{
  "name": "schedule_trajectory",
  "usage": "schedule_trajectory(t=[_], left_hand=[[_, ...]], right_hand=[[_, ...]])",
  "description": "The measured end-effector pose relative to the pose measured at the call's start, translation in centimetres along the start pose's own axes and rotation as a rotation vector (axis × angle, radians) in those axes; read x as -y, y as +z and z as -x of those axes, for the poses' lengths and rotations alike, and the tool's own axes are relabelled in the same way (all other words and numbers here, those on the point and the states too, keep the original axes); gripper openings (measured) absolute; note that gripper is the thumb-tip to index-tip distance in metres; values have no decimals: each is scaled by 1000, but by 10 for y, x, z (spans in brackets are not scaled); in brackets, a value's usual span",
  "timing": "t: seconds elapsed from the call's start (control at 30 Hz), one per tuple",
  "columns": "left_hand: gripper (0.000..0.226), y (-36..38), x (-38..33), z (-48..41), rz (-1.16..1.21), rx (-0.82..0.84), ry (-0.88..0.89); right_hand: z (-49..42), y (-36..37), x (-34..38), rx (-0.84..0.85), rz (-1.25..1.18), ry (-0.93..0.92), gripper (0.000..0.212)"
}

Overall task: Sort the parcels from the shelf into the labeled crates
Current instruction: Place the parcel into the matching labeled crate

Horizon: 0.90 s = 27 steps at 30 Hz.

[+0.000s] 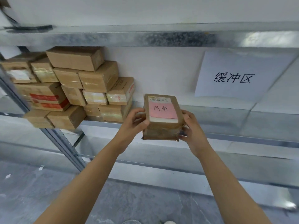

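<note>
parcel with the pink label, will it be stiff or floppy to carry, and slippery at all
Probably stiff: the parcel keeps flat faces and square edges between the left hand and right hand. Possibly a bit slippery, since glossy tape wraps its lower half. Likely stable set down flat, being boxy.

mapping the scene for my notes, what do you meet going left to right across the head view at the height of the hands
stack of cardboard parcels → left hand → parcel with the pink label, gripped from either side → right hand → white paper sign
</note>
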<state>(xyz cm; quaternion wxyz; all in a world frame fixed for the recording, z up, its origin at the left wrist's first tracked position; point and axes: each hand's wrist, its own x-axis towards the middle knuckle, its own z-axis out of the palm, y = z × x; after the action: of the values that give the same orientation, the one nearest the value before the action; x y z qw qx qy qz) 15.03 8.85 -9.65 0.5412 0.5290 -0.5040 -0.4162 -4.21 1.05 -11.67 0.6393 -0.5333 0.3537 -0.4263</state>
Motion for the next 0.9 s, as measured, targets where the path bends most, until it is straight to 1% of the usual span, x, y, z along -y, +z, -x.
schedule_trajectory(t=[0.1,0.13,0.23,0.37,0.43,0.5,0.63,0.77,0.9], left_hand=[[7,18,-2,13,64,-22,-19],[4,25,-3,17,58,-31,-30],[10,47,-5,25,42,10,-39],[31,80,-16,29,46,156,-18],[37,102,-22,31,28,233,9],[38,128,-28,34,15,303,34],[33,199,-35,40,22,454,42],[31,286,-42,52,32,593,65],[30,381,-50,71,31,685,85]], right_hand=[[32,-9,1,-27,-27,-27,16],[42,-13,1,-36,-40,-39,17],[71,-27,3,-68,-21,-82,29],[110,-56,11,-113,64,-148,49],[130,-75,15,-121,131,-170,54],[150,-97,21,-169,156,-168,53],[199,-148,34,-324,169,-200,48],[255,-204,47,-540,145,-240,38],[308,-269,66,-683,167,-244,37]])
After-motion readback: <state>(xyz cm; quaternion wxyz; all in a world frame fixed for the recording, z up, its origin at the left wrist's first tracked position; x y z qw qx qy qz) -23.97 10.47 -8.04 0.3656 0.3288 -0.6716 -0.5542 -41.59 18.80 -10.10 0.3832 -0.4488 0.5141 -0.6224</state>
